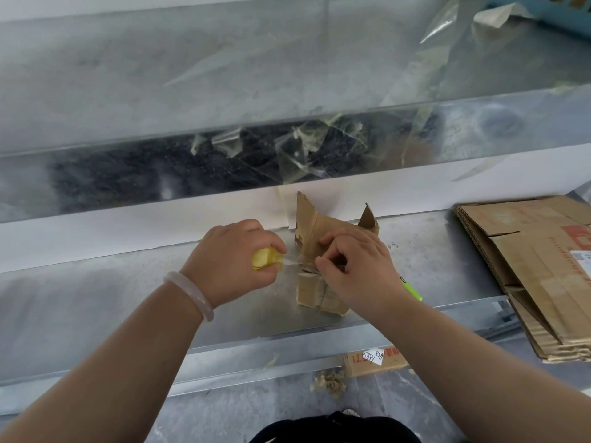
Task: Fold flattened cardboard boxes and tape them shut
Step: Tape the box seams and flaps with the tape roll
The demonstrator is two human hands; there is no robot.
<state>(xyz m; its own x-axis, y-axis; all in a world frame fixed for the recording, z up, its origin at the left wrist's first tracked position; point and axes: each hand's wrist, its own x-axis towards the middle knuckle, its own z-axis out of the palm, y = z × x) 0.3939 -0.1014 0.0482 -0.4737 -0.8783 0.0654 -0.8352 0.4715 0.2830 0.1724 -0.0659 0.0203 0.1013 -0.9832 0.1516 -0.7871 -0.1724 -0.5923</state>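
Tape is running as a short strip of clear tape from a yellow tape roll across to a small cardboard box. The left hand is gripping the tape roll with curled fingers, just left of the box, and a pale bracelet is sitting on its wrist. The right hand is resting over the front of the box, its thumb and curled fingers pinching the cardboard where the strip meets it. The box is standing on the grey metal table near the back wall, with two torn flaps sticking up at its far side. A green pen is lying on the table, partly hidden behind the right wrist. Well to the right, a stack of flattened cardboard is hanging over the table's front edge. Below that edge, a cardboard scrap with a handwritten label is lying on the floor.
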